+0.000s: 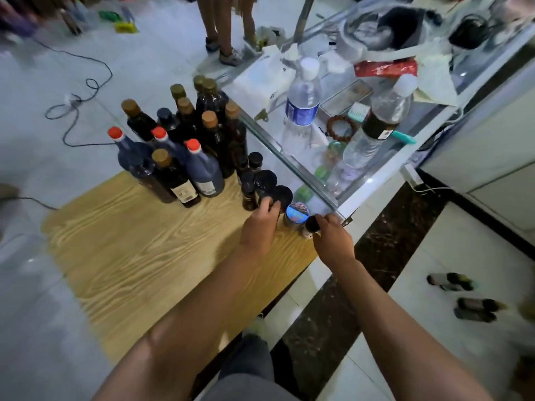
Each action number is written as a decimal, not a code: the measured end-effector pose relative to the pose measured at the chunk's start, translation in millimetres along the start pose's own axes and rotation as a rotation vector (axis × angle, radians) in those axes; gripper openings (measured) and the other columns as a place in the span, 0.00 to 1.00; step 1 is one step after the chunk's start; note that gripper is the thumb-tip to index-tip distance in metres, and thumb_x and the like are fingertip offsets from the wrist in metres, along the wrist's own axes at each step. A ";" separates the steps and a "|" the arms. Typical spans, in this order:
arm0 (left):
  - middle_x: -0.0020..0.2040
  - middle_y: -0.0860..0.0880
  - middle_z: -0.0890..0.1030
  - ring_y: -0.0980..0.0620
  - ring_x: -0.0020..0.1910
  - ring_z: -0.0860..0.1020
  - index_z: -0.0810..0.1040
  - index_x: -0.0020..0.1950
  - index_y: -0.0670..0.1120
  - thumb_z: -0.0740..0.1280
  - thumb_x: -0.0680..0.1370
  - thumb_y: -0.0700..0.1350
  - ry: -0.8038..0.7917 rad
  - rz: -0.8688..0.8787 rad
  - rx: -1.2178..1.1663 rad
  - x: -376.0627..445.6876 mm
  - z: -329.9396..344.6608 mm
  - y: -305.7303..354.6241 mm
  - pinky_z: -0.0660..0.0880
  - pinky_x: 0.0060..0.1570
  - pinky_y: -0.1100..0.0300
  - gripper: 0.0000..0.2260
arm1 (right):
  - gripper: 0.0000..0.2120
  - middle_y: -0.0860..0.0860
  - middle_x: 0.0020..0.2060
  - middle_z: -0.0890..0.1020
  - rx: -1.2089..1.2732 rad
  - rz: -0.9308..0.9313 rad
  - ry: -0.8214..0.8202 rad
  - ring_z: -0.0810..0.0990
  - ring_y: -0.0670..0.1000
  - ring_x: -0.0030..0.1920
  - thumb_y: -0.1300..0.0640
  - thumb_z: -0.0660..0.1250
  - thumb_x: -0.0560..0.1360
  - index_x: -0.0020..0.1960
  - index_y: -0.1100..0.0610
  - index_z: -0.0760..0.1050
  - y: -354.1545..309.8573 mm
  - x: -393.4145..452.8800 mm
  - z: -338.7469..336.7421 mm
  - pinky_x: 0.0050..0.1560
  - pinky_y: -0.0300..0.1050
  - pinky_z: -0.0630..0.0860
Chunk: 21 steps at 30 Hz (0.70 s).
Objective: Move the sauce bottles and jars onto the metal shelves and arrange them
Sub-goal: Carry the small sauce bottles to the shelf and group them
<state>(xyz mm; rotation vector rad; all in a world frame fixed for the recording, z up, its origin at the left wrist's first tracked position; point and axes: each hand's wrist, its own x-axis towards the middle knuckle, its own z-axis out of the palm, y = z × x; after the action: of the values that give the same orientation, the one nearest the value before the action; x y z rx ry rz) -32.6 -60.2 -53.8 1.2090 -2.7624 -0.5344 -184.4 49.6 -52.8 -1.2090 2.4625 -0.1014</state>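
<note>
Several dark sauce bottles (185, 146) with red, gold and black caps stand at the far end of a low wooden table (139, 250). Beside them along the right edge stand several small black-lidded jars (265, 180) and one jar with a colourful lid (297, 212). My left hand (262, 227) curls over the top of a black-lidded jar (282, 195). My right hand (333, 238) pinches a small black-capped jar (311, 225) at the table's right corner. No metal shelves are in view.
A glass display counter (292, 160) stands right of the table, holding water bottles (302, 105), a bead bracelet, a brush and clutter. A person's legs (225, 27) stand beyond. Cables (78, 105) lie on the tiled floor at left. Small bottles (463, 296) lie on the floor at right.
</note>
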 end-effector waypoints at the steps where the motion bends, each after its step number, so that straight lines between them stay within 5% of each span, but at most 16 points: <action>1: 0.63 0.40 0.73 0.40 0.42 0.79 0.73 0.68 0.42 0.66 0.73 0.33 -0.010 -0.024 -0.023 -0.3 -4.2 3.4 0.75 0.37 0.51 0.23 | 0.22 0.54 0.61 0.73 0.013 -0.004 0.001 0.78 0.58 0.57 0.61 0.64 0.76 0.69 0.52 0.69 2.0 -0.7 1.0 0.52 0.53 0.78; 11: 0.59 0.46 0.75 0.44 0.49 0.77 0.78 0.60 0.46 0.71 0.71 0.36 0.049 -0.044 -0.036 -5.2 -6.6 6.8 0.74 0.36 0.53 0.18 | 0.13 0.56 0.51 0.82 0.241 0.091 0.025 0.82 0.59 0.49 0.55 0.67 0.78 0.62 0.53 0.72 1.2 -0.7 4.3 0.48 0.52 0.79; 17: 0.56 0.43 0.79 0.41 0.54 0.77 0.80 0.59 0.42 0.74 0.66 0.33 0.100 0.022 -0.068 -22.7 -2.0 4.2 0.74 0.49 0.49 0.22 | 0.16 0.54 0.51 0.83 0.509 0.130 0.152 0.81 0.56 0.48 0.56 0.72 0.74 0.60 0.55 0.74 5.9 -15.2 6.0 0.51 0.54 0.79; 21: 0.60 0.44 0.78 0.45 0.60 0.74 0.76 0.65 0.43 0.71 0.73 0.37 -0.008 0.014 -0.278 -29.9 -15.1 14.6 0.70 0.61 0.53 0.21 | 0.15 0.52 0.51 0.83 0.592 0.129 0.175 0.80 0.55 0.51 0.55 0.71 0.75 0.61 0.54 0.76 11.2 -27.2 -3.5 0.50 0.49 0.77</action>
<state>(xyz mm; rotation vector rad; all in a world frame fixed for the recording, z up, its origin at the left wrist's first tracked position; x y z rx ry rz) -19.2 -33.6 -32.6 1.1239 -2.5891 -0.8876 -179.0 77.3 -43.6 -0.8060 2.3810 -0.8627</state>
